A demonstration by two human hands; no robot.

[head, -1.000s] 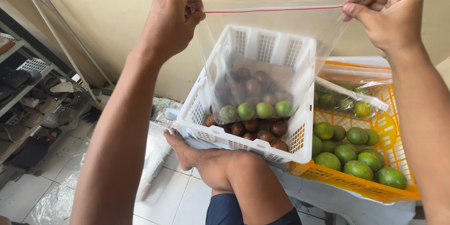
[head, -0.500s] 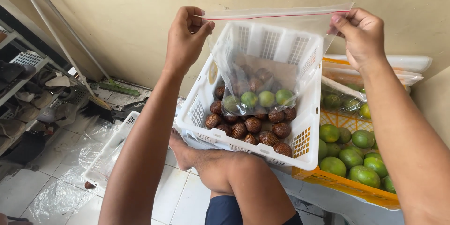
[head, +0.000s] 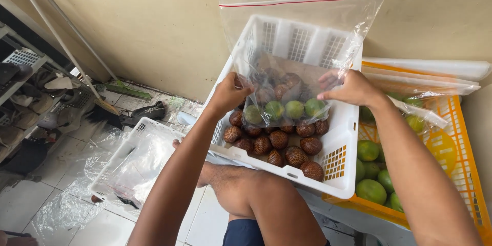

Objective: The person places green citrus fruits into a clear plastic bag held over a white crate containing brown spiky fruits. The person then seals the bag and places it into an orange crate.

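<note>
Here the left hand (head: 229,94) and right hand (head: 351,87) each pinch a side of the clear zip bag (head: 297,61), which hangs between them. It holds green and brown fruit above the white crate (head: 307,174); the orange crate (head: 456,148) sits at three o'clock.

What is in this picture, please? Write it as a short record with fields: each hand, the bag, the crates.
left hand: grips the left side of the clear bag
right hand: grips the right side of the clear bag
clear bag: upright over the white crate, red strip at top, green and brown fruit at its bottom
white crate: brown scaly fruit inside, propped on the person's knee
orange crate: to the right, green fruit inside
second white crate: lower left on the floor, plastic film inside
</note>
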